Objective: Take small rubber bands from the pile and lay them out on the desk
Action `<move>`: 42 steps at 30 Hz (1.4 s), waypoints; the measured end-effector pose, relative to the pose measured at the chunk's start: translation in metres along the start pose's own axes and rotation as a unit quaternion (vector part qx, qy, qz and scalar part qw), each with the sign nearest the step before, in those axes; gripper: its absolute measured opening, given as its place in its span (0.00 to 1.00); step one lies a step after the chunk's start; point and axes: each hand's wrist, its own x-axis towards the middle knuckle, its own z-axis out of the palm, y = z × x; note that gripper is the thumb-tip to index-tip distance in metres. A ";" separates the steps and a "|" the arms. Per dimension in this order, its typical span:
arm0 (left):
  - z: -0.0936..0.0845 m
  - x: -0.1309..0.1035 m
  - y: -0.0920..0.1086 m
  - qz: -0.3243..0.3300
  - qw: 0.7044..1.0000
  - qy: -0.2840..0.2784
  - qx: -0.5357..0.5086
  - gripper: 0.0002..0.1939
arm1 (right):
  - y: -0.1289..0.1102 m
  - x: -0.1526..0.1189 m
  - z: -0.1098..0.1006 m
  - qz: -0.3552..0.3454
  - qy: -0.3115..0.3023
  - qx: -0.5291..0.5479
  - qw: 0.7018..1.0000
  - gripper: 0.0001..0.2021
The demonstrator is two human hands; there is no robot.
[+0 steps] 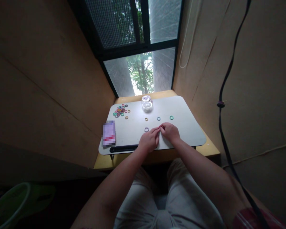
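Note:
My left hand (149,140) and my right hand (170,131) meet over the front middle of the white table (190,130). Fingertips of both are pinched together at one small spot, and whatever they hold is mostly hidden. Just left of the fingers lies a purple ring (146,129), which looks like a small hair tie. Behind the hands a yellow ring (146,119), a blue ring (158,118) and a green ring (171,117) form a spaced row. A heap of mixed coloured rings (119,110) sits at the back left.
A clear round jar (147,105) stands at the table's back edge, below the window (143,73). At the left edge lies a blurred purple packet (109,133). A black slot (124,149) runs along the front edge. A dark cord (220,121) hangs at right.

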 end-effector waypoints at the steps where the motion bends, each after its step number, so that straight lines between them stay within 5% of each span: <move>1: 0.000 0.000 0.000 -0.001 1.000 0.000 -0.001 0.22 | 0.001 0.000 0.000 0.004 0.008 0.018 1.000 0.10; 12: -0.003 -0.001 0.006 -0.014 0.999 -0.028 0.044 0.24 | 0.019 0.006 0.008 0.060 0.135 0.287 0.946 0.09; 25: -0.004 0.007 0.011 -0.010 0.989 -0.100 0.104 0.30 | 0.020 0.003 0.008 0.062 0.174 0.311 0.932 0.08; 37: -0.006 -0.003 0.012 -0.011 0.999 -0.024 0.023 0.30 | 0.015 -0.001 0.002 0.063 0.130 0.274 0.951 0.10; 42: -0.008 -0.008 0.009 -0.053 0.996 0.032 -0.063 0.18 | 0.016 -0.002 0.001 0.054 0.115 0.270 0.954 0.09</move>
